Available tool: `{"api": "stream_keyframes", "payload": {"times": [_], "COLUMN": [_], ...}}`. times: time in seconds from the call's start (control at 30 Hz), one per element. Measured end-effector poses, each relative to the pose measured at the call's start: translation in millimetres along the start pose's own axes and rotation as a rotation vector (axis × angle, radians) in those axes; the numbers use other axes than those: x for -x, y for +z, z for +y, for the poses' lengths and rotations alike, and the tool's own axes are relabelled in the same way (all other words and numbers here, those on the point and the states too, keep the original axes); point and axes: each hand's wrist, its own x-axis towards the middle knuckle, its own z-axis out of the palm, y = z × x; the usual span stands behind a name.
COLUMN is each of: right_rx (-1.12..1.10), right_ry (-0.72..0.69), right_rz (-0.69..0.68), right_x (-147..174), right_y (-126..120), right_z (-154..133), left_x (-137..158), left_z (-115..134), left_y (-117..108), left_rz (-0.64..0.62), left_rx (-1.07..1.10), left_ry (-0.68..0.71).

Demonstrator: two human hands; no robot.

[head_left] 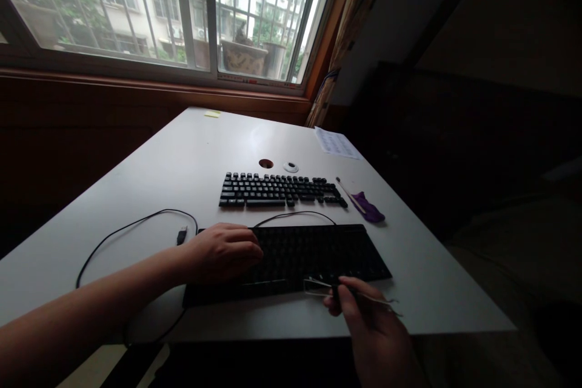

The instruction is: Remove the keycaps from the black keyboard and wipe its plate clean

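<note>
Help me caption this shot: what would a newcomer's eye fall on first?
Probably the bright barred window at the top left. Next, the black keycaps laid in keyboard rows on the white table, beyond the dark keyboard under the left hand. Then the right hand, at the keyboard's near edge, pinching a thin wire tool.

A white table carries keyboard, keycaps, cable, paper, purple cloth.

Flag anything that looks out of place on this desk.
Black keycaps lie in rows directly on the white desk, off the keyboard. The USB plug lies unconnected. The cable hole gapes, its apparent white cover beside it, not over it.
</note>
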Motion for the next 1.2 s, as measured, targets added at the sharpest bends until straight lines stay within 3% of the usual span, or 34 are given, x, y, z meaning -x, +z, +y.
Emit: {"api": "stream_keyframes", "payload": {"times": [0.07,0.17,0.3,0.47,0.63,0.83,1.2], "right_rx": [0.092,0.186,0.187,0.244,0.246,0.458,0.537], "right_ry": [0.033,0.021,-0.009,-0.154,-0.263,-0.432,-0.465], "right_rz": [0.088,0.061,0.022,-0.041,-0.153,-0.191,-0.161], "right_x": [-6,-13,-15,-19,-23,-28,-32], "right_y": [-14,-23,-15,-1,12,24,25], "right_z": [6,11,10,5,2,3,5], "left_x": [-1,-4,-5,-3,-2,-2,-3], "left_z": [-2,0,3,2,1,-1,0], "left_y": [1,1,0,1,2,4,4], "left_rz": [-0.028,-0.081,-0.143,-0.232,-0.223,-0.211,-0.234], "left_rx": [-0.014,0.026,0.028,0.0,0.007,-0.002,-0.017], "left_ry": [0.006,0.049,0.078,0.048,0.06,0.076,0.063]}}
